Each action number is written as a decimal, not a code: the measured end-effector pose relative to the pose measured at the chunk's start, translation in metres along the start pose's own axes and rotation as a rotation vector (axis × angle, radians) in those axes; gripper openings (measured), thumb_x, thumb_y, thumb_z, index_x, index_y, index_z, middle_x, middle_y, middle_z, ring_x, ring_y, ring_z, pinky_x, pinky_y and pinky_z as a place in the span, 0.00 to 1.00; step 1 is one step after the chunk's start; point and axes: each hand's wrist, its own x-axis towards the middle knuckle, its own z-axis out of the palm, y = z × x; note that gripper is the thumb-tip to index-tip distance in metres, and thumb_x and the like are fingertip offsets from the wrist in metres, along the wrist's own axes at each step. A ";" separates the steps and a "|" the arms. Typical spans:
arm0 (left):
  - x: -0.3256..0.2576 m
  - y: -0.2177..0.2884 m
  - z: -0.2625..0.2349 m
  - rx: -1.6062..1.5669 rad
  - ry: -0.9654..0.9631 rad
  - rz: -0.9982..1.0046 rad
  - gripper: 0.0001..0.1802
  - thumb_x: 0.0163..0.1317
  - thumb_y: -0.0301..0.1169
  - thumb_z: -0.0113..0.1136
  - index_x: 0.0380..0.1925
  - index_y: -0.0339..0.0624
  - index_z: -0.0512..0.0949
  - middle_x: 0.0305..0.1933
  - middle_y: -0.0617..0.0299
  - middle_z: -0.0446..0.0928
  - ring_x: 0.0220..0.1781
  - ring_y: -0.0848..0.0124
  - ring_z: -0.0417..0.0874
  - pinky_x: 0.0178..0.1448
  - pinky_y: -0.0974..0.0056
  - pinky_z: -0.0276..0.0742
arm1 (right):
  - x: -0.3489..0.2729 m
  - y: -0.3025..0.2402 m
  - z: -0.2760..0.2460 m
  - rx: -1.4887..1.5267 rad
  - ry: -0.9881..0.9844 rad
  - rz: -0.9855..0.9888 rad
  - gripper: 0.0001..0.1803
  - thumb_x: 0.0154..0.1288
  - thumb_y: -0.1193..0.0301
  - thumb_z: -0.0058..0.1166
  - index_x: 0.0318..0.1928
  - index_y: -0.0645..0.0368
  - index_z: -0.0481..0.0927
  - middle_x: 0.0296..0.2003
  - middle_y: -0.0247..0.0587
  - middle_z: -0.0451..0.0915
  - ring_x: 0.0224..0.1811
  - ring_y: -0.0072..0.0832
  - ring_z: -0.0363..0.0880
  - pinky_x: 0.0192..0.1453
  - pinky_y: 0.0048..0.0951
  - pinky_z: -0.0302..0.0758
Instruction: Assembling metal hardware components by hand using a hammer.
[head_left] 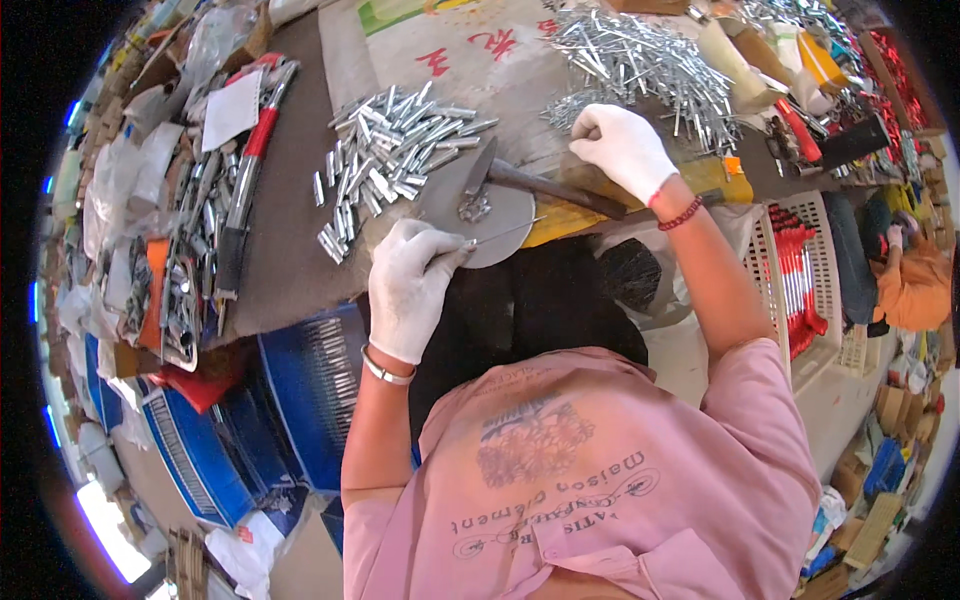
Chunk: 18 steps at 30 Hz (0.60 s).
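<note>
My left hand [408, 290], in a white glove, pinches a thin metal rod [512, 231] that points right over a round grey plate [515, 250]. A little heap of small shiny metal pieces [473, 208] lies on that plate. My right hand [622, 148], also gloved in white, is closed with fingers curled beside a pile of small metal pins [567, 110]; whatever its fingertips hold is hidden. Between the hands rests a hammer [555, 186], its head by the plate and its wooden handle toward the right. Short silver metal tubes [395, 145] are heaped beyond my left hand.
A large pile of long thin metal rods [640, 60] covers the far right of the bench. Red-handled tools [262, 130] and clutter line the left side. Blue bins [315, 370] stand below left; a white basket [830, 260] of red parts is at right. Another person [912, 275] sits far right.
</note>
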 end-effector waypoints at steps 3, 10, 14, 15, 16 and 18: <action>0.001 -0.002 -0.001 0.019 -0.016 0.009 0.05 0.55 0.24 0.77 0.31 0.42 0.88 0.34 0.55 0.82 0.40 0.55 0.85 0.45 0.55 0.80 | -0.025 -0.044 0.003 0.275 0.121 -0.122 0.09 0.62 0.73 0.70 0.41 0.61 0.85 0.35 0.39 0.84 0.35 0.27 0.83 0.45 0.30 0.81; -0.002 -0.001 0.000 0.004 -0.050 -0.067 0.05 0.55 0.26 0.74 0.31 0.43 0.87 0.35 0.56 0.81 0.43 0.54 0.84 0.48 0.54 0.78 | -0.060 -0.108 0.043 0.350 0.236 -0.480 0.10 0.56 0.78 0.72 0.35 0.54 0.83 0.34 0.39 0.82 0.37 0.41 0.85 0.42 0.36 0.82; -0.004 -0.004 0.000 -0.030 -0.037 -0.086 0.06 0.54 0.25 0.74 0.31 0.43 0.86 0.36 0.58 0.81 0.43 0.55 0.84 0.49 0.54 0.78 | -0.061 -0.112 0.053 0.350 0.238 -0.486 0.07 0.57 0.75 0.70 0.33 0.51 0.83 0.34 0.37 0.81 0.36 0.43 0.85 0.39 0.41 0.81; -0.004 -0.004 0.000 -0.031 -0.034 -0.089 0.06 0.54 0.25 0.74 0.31 0.43 0.86 0.36 0.58 0.81 0.43 0.55 0.84 0.49 0.54 0.78 | -0.061 -0.113 0.054 0.339 0.237 -0.485 0.07 0.57 0.75 0.70 0.33 0.51 0.83 0.34 0.37 0.82 0.36 0.43 0.85 0.39 0.40 0.81; -0.004 -0.004 -0.001 -0.018 -0.034 -0.074 0.06 0.54 0.25 0.74 0.31 0.43 0.86 0.36 0.58 0.81 0.43 0.55 0.84 0.49 0.54 0.79 | -0.061 -0.113 0.054 0.327 0.238 -0.484 0.07 0.57 0.75 0.70 0.33 0.51 0.83 0.34 0.37 0.82 0.36 0.42 0.85 0.39 0.40 0.82; -0.004 -0.003 -0.001 -0.008 -0.032 -0.061 0.06 0.54 0.25 0.74 0.31 0.43 0.86 0.36 0.58 0.81 0.43 0.55 0.84 0.48 0.54 0.79 | -0.062 -0.113 0.054 0.319 0.240 -0.496 0.07 0.58 0.75 0.70 0.33 0.51 0.83 0.34 0.37 0.82 0.36 0.42 0.85 0.39 0.40 0.82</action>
